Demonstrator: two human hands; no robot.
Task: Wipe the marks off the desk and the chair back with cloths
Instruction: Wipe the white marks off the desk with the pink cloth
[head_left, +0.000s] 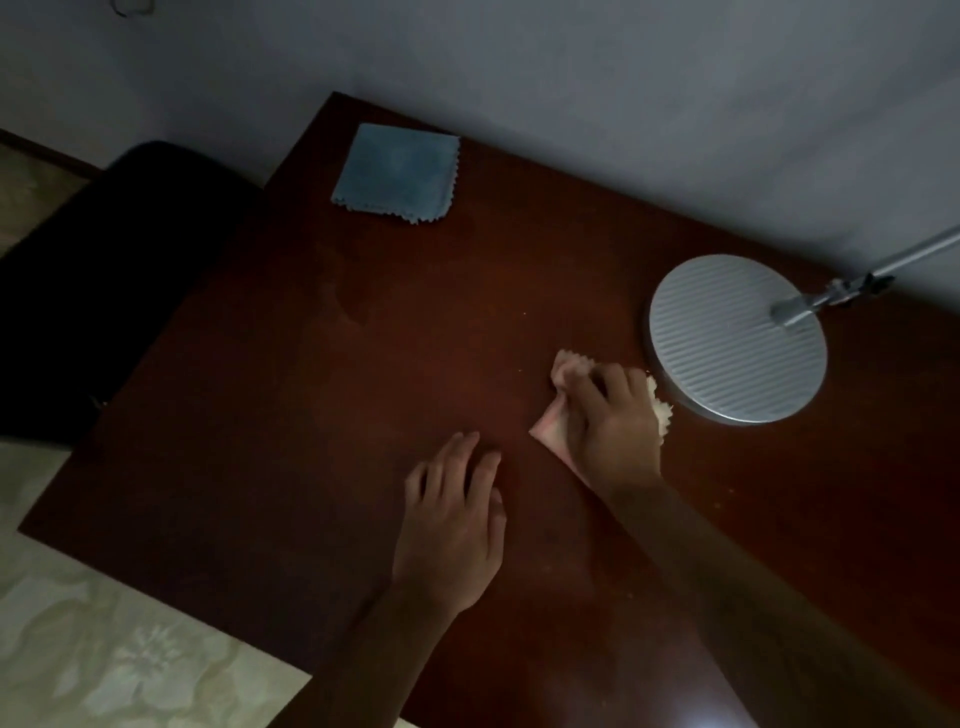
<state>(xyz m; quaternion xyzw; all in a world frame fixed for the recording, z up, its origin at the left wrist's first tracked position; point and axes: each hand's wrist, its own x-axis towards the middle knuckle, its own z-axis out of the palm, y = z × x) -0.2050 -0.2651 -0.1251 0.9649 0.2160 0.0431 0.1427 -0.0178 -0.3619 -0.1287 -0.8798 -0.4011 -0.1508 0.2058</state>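
Half the pale cloth (561, 371) hidden under right hand's (610, 431) clenched grip.

The desk (322, 415) is showing a smooth, dark reddish wood-look top with a faint sheen, and the blue cloth (397, 174) is lying as soft, matt fabric with zigzag-cut edges. The pale cloth (558, 434) is looking equally soft and crumpled. The lamp base (727, 353) is gleaming as ribbed silvery metal.
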